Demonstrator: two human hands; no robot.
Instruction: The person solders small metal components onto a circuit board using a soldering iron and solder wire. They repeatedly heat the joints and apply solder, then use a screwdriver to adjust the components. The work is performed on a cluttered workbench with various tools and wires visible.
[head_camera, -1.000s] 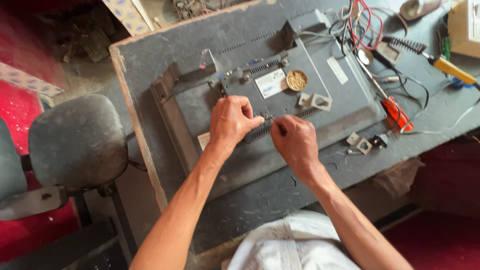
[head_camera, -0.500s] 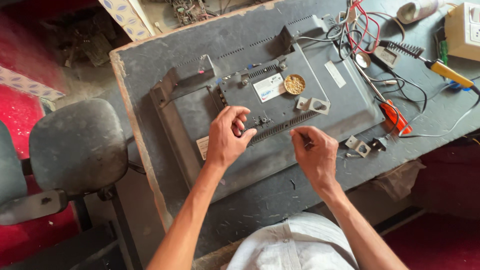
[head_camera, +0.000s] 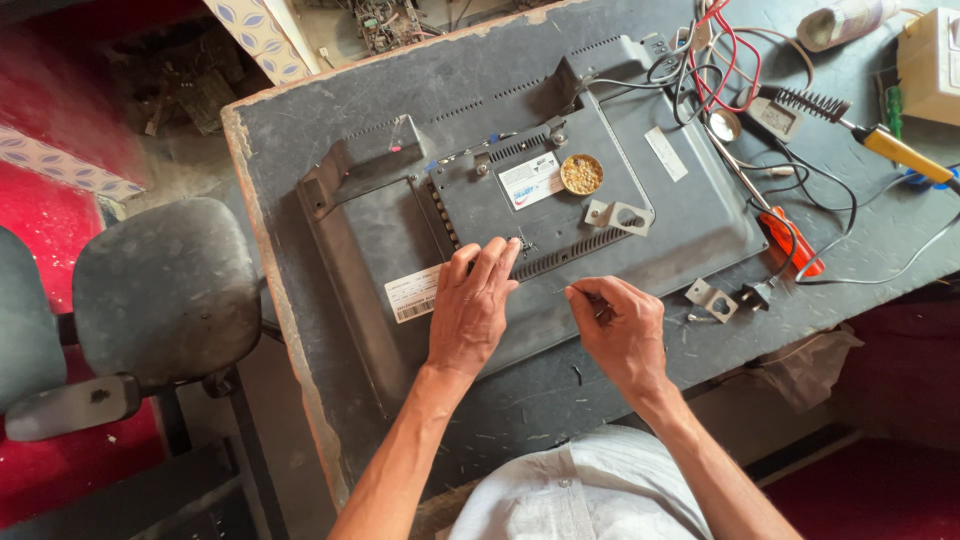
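Lying face-down on the dark grey tabletop (head_camera: 300, 150), a flat grey plastic monitor back panel (head_camera: 560, 215) is shown with its long axis running from 8 to 2 o'clock. The left hand (head_camera: 470, 310) is pressed flat, fingers extended and holding nothing, on the panel near its vent slots. The right hand (head_camera: 620, 330) is curled at 3 o'clock of the left; something small is possibly pinched, though this cannot be told. A round brass-coloured tin (head_camera: 581, 174) is seen at 12 o'clock.
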